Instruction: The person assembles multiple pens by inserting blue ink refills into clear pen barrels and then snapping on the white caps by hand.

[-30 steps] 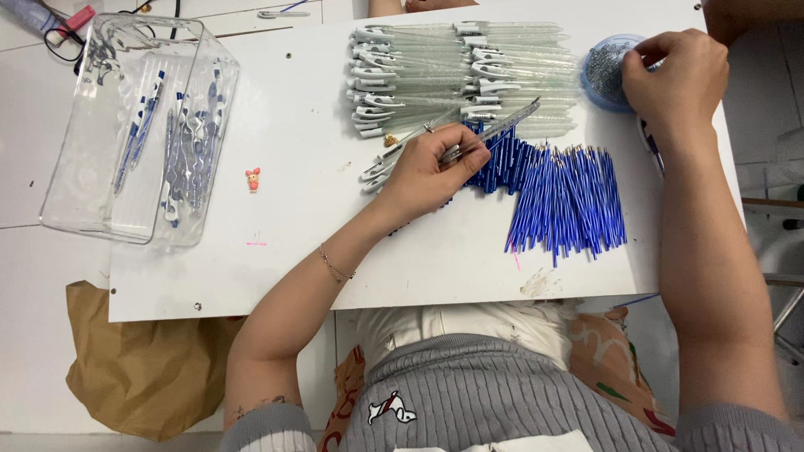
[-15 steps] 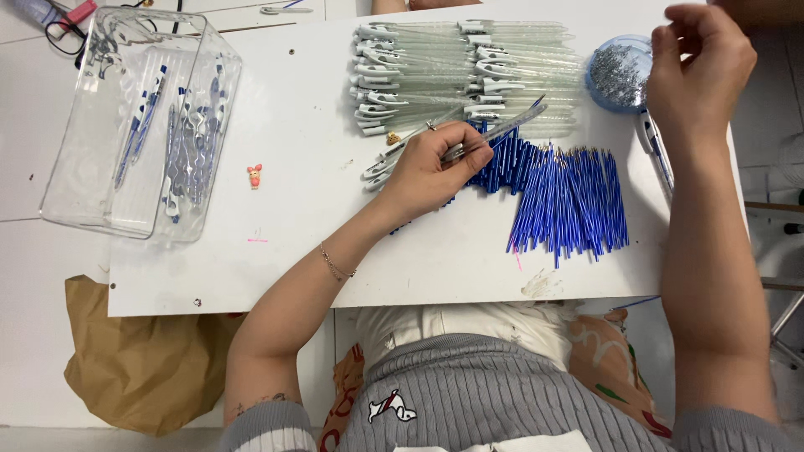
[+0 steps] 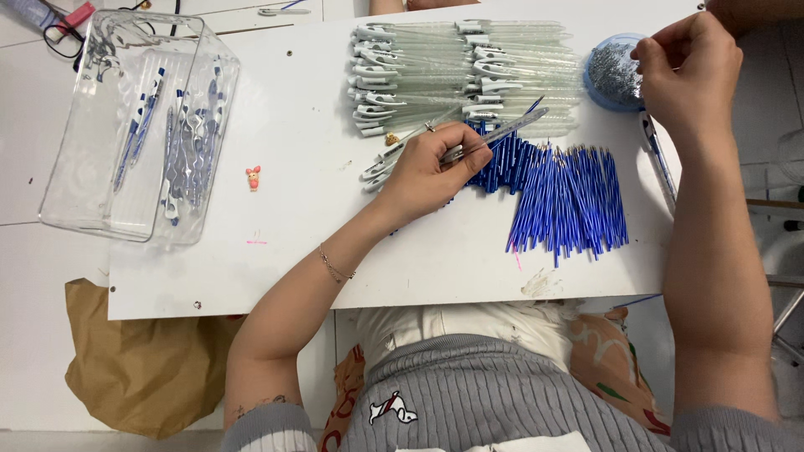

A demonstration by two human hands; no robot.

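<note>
The left hand [image 3: 427, 172] lies low over the worktop [image 3: 293, 125], knuckles up, fingers curled in and pinched tight on a thin clear pen barrel [image 3: 502, 134] — the forearm runs back bare to the body, a fine bracelet at the wrist. The right hand [image 3: 691, 71] is raised at the far right, fingertips pinched together, forearm stretched straight down toward the elbow.

grey ribbed sweater, sleeves pushed up; thin bracelet, perhaps gold.
</note>
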